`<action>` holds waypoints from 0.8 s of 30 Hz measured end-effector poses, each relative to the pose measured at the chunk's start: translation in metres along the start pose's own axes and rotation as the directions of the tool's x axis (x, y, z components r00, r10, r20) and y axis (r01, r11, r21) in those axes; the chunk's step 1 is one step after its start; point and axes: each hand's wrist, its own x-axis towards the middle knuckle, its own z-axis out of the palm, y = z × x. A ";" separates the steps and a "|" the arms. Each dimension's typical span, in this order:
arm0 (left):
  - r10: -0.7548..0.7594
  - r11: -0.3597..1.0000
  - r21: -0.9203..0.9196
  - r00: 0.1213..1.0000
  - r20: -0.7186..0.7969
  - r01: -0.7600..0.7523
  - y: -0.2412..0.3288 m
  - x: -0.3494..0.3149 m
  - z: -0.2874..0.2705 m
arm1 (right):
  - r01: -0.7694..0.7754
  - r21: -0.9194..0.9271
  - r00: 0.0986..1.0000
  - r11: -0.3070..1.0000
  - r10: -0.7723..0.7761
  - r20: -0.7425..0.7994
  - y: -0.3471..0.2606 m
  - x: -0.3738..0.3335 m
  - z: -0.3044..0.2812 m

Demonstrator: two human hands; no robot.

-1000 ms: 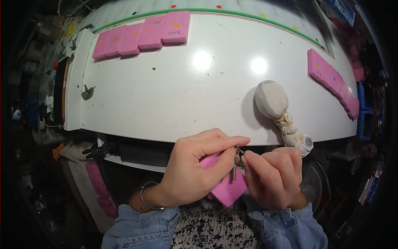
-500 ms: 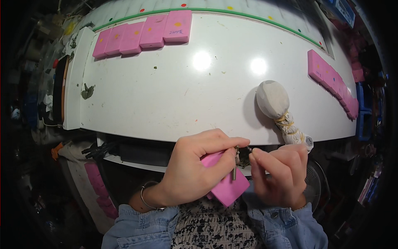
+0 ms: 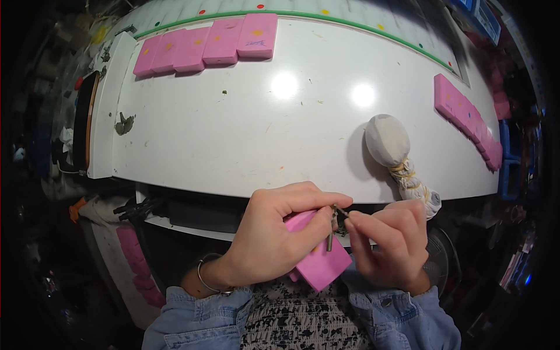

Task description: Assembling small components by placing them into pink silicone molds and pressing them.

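Observation:
My left hand (image 3: 280, 233) is closed, with its thumb and forefinger pinching a small greenish piece with a short stem (image 3: 329, 240). Under those fingers a pink block (image 3: 324, 271), which looks like rubber, sits tilted against the same hand. The fingers behind it are hidden. Close by on the right, my right hand (image 3: 394, 242) pinches with thumb and forefinger at a thin bit by the end of the greenish piece. That bit is too small to make out. Beyond the right hand lies a white cloth pouch (image 3: 388, 140), round at one end and bound with rubber bands.
A row of pink blocks (image 3: 189, 51) lies at the table's far left, another row (image 3: 466, 119) at the right. Grey-green scraps (image 3: 124, 124) litter the white table (image 3: 233, 140). A green-edged strip (image 3: 291, 13) crosses the back. Below the front edge is an open drawer (image 3: 192, 230).
My right hand has shifted slightly left, nearer my left fingertips. The table and things on it sit a little differently in view. Both hands stay closed.

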 end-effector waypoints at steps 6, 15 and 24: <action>-0.042 0.997 -0.074 0.998 -0.055 0.038 -0.003 -0.002 -0.008 | -0.037 0.000 0.999 0.999 0.037 -0.036 0.001 0.007 0.009; 0.103 0.985 -0.089 0.916 -0.387 -0.149 0.003 -0.007 -0.055 | -0.103 0.279 0.840 0.955 -0.066 0.539 -0.008 -0.011 0.061; 0.143 0.990 0.078 0.884 -0.445 -0.121 -0.001 -0.020 -0.059 | -0.057 0.479 0.860 0.876 -0.201 0.469 -0.024 -0.034 0.150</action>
